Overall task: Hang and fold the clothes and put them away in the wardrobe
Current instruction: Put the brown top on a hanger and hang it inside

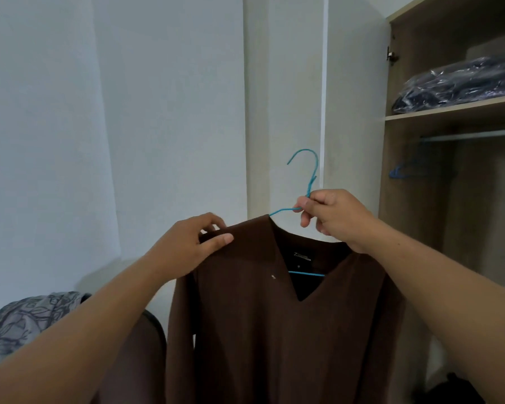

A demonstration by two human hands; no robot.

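Left hand (187,246) fingers pinched on the left shoulder of the brown sweater (268,330), thumb on the near side, other fingers behind the fabric. Far left, low: grey patterned fabric (21,319) lying in a heap, well apart from the sweater. Sweater is V-neck, draped on a blue wire hanger (306,185), held up in front of the white wall (129,112); the hanger's bottom bar shows through the neck opening, hook points left above the hands. Right hand (333,217) fingers clamped on the hanger neck, just under the twisted wire. Right of that: open wardrobe (405,199). Top shelf holds dark clothes in a clear plastic bag (461,83). Below the shelf a rail (473,135) with what looks like blue hangers (403,170) hanging, blurry. Sweater is outside the wardrobe, left of its opening.
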